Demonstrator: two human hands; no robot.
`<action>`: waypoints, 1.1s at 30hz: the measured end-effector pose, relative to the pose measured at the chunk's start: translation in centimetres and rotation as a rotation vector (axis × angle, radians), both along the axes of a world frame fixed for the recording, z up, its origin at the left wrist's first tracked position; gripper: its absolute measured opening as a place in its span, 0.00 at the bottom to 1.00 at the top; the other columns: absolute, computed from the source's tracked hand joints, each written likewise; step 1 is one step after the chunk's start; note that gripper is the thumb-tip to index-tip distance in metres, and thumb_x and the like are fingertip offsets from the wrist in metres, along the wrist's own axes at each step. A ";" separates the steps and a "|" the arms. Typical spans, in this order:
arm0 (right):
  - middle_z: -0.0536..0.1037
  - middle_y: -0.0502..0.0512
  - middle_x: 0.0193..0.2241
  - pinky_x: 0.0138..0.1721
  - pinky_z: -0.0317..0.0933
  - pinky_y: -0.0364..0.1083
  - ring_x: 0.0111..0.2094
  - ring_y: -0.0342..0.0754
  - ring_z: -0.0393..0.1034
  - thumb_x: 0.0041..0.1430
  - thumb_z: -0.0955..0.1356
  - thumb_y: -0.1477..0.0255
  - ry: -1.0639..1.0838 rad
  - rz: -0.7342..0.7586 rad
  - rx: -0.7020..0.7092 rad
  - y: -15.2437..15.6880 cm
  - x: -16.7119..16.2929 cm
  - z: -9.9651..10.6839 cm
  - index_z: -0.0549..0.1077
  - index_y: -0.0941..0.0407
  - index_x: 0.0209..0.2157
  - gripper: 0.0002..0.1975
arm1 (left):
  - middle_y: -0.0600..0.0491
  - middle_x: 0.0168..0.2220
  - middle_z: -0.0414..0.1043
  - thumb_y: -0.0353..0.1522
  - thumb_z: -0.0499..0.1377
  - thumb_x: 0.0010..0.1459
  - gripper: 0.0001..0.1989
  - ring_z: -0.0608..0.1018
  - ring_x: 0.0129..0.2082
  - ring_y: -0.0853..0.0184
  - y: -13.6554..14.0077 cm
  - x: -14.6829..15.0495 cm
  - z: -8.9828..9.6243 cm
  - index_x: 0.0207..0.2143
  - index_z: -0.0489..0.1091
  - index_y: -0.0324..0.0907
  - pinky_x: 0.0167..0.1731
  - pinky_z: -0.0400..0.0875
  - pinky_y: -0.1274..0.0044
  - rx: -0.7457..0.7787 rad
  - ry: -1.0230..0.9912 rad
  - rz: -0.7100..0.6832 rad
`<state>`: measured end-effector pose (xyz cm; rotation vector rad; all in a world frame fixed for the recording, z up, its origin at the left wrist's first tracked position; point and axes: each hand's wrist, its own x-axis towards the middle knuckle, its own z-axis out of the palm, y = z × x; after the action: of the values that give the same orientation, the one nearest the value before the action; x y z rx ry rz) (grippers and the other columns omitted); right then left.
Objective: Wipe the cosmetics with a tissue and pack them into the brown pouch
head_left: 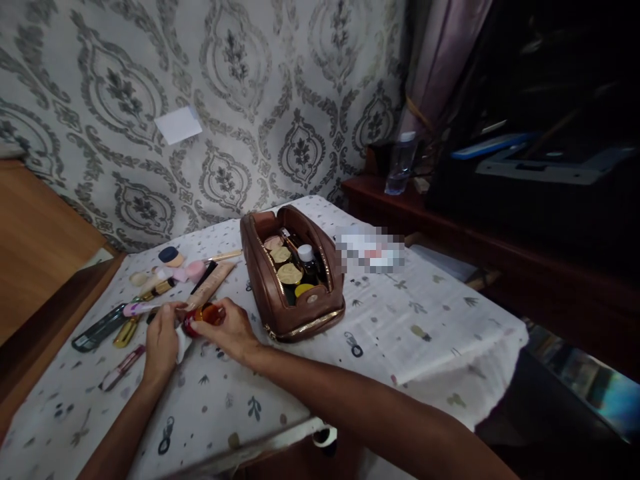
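Observation:
My right hand (233, 330) is closed around a small red and amber bottle (191, 325), glossy and rounded. Beside it, my left hand (163, 340) is closed on a white wipe (185, 343) that hangs below the fingers, close to the bottle. A brown cosmetic bag (257, 277) stands unzipped to the right of both hands, with gold round lids (290, 273) and a white-capped bottle (306, 257) inside. Just past my fingers lie a beige tube (213, 283) and a brush with a pink end (137, 308).
Left of my hands lie a dark flat case (97, 328), a gold tube (126, 332), a lip gloss tube (121, 369) and a navy-lidded jar (171, 256). A patterned cloth (270, 380) covers the table. A water bottle (400, 167) stands on the dark shelf at right.

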<state>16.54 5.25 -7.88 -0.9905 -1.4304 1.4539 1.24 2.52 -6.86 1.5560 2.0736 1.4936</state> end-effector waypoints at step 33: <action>0.75 0.58 0.44 0.46 0.67 0.51 0.45 0.53 0.72 0.53 0.72 0.72 -0.173 0.070 0.733 1.1 0.7 -1.2 0.69 0.53 0.53 0.24 | 0.54 0.20 0.69 0.63 0.51 0.54 0.34 0.64 0.11 0.75 0.0 2.0 -1.5 0.34 0.69 0.40 0.11 0.55 0.81 -0.220 -0.808 -0.452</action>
<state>17.27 6.32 -9.07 -0.6033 -1.9345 0.7771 3.20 2.53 -8.38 0.9918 1.2705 1.3422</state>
